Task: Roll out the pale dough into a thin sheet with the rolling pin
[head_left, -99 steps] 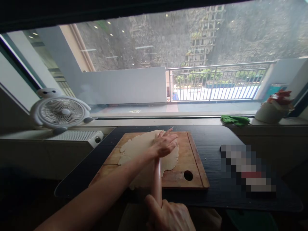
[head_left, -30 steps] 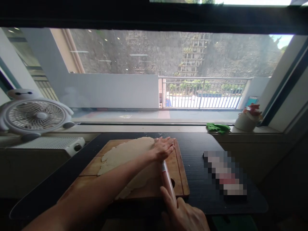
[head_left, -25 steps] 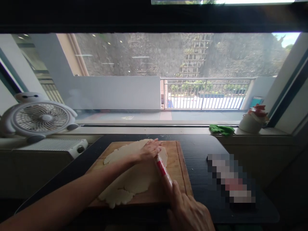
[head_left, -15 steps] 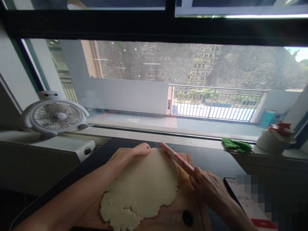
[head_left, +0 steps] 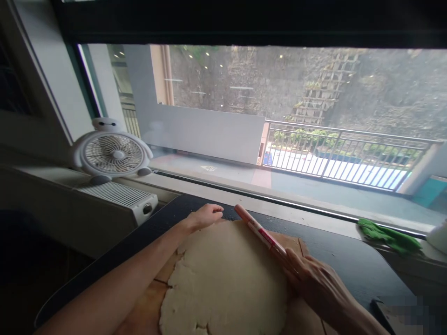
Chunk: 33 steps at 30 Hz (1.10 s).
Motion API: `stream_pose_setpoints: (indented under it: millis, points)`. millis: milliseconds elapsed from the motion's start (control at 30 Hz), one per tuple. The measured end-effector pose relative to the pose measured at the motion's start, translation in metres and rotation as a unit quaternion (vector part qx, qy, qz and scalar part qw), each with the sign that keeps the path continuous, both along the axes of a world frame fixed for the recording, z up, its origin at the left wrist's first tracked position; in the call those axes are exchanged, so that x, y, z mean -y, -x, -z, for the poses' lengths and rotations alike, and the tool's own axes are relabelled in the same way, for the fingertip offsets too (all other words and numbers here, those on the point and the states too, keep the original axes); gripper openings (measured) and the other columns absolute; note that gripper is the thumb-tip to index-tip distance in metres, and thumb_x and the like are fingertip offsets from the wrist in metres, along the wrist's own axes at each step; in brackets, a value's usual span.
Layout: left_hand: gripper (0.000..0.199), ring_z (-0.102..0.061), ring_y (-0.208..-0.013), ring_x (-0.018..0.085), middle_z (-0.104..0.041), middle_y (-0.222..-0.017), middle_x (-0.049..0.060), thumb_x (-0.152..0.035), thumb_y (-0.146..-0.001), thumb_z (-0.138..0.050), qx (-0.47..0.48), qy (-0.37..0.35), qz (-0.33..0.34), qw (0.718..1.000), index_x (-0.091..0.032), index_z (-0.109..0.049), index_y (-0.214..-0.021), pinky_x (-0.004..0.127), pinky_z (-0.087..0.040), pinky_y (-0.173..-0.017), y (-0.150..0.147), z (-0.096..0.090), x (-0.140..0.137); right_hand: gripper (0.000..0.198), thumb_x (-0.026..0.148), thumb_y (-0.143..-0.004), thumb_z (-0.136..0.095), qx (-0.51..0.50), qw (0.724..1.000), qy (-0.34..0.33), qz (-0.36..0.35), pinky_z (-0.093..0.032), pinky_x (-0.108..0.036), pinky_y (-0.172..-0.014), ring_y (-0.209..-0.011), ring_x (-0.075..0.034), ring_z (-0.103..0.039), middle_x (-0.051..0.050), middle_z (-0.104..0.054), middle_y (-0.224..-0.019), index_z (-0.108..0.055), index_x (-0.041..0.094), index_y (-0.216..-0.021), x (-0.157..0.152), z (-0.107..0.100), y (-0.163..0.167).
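Observation:
A broad, pale sheet of dough (head_left: 223, 274) with a ragged, cracked left edge lies on a wooden board (head_left: 146, 302). My left hand (head_left: 204, 216) is at the far left edge of the dough, its fingers loosely bent with a small gap between them and nothing visible in them. My right hand (head_left: 314, 279) grips the near end of a slim rolling pin (head_left: 261, 232) with a red and white label. The pin slants along the dough's right side, its far end free past the dough's far edge.
The board rests on a dark table (head_left: 335, 246) against a window sill. A white fan (head_left: 117, 153) stands at the left near a white heater-like unit (head_left: 122, 200). On the sill at the right lies a green cloth (head_left: 387, 237). A dark-edged device (head_left: 382, 316), partly blurred out, is at lower right.
The view has shifted, so the fan and window appear further right. The dough has turned or moved on the board, and my left hand's fingers have loosened. My right hand still holds the rolling pin.

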<state>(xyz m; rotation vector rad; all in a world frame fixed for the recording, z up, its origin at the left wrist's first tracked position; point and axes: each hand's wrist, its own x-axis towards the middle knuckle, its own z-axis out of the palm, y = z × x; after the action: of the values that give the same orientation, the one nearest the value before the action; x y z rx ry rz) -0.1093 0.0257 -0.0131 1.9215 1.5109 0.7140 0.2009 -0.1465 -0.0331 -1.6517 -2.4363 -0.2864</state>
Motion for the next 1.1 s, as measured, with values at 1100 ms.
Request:
stream_pose_setpoints:
  millis: [1100]
  points:
    - [0.034, -0.049, -0.089, 0.020, -0.052, -0.095, 0.007, -0.025, -0.091, -0.040, -0.277, -0.223, -0.039, 0.934, -0.022, -0.053, -0.123, 0.032, -0.043, -0.080, 0.086, 0.008, 0.105, 0.014, 0.012, -0.087, -0.048, 0.171, 0.975, -0.027, -0.143, -0.044, -0.027, -0.072, -0.088, -0.017, -0.059, -0.007, -0.063, -0.093, -0.059, 0.015, -0.095, -0.175, -0.041, 0.179]
